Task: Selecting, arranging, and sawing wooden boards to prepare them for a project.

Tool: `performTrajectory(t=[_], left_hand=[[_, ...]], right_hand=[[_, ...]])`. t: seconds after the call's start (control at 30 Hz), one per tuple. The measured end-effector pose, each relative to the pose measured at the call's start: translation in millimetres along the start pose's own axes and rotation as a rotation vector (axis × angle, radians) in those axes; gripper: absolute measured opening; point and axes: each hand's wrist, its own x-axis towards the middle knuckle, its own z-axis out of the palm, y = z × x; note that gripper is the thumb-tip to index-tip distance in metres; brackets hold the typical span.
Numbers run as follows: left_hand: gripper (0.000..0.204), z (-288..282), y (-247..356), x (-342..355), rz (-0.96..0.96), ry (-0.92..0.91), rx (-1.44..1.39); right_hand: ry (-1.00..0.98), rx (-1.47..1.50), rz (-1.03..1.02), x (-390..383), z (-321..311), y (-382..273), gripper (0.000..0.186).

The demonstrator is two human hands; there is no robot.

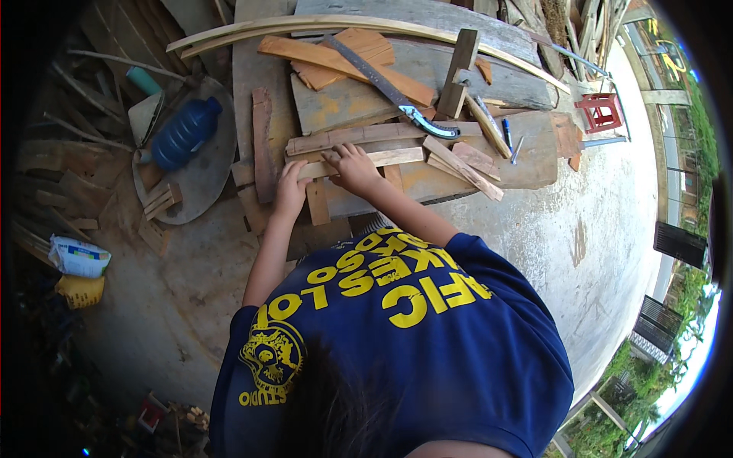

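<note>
A narrow pale wooden strip [398,157] lies across the near edge of a rough plank worktop [527,153]. My left hand [291,191] grips its left end, thumb and fingers closed about it. My right hand [353,169] presses on the strip a little further right, with fingers bent over it. Just beyond the strip runs a longer wooden batten [359,137]. A short wooden piece [318,202] sticks out toward me beneath the strip, between my hands. Several offcuts [466,168] lie by the strip's right end. The strip's underside is hidden.
A handsaw [374,76] with a light-blue handle rests across orange boards [343,57]. Right of it are an upright wood block [460,65], a wooden-handled tool [490,128] and a blue marker [506,131]. A blue water jug [185,133] stands left, a red stool [600,112] right.
</note>
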Motion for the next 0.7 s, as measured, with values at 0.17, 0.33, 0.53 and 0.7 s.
performTrajectory(t=[0.17,0.33,0.53,0.7], left_hand=[[0.044,-3.4,6.1,1.8,0.073,-0.045,0.026],[0.044,-5.6,6.1,9.8,0.066,-0.112,0.113],[0.043,-5.3,6.7,12.5,0.026,-0.123,0.076],[0.043,-3.1,11.6,12.2,0.042,-0.084,0.118]], right_hand=[[0.088,-0.063,0.201,-30.7,-18.9,28.1,0.068],[0.09,-0.049,0.448,-58.9,-23.2,55.1,0.064],[-0.02,0.038,0.566,-69.9,-26.3,61.8,0.061],[-0.03,0.016,0.822,-70.7,-30.9,51.6,0.091]])
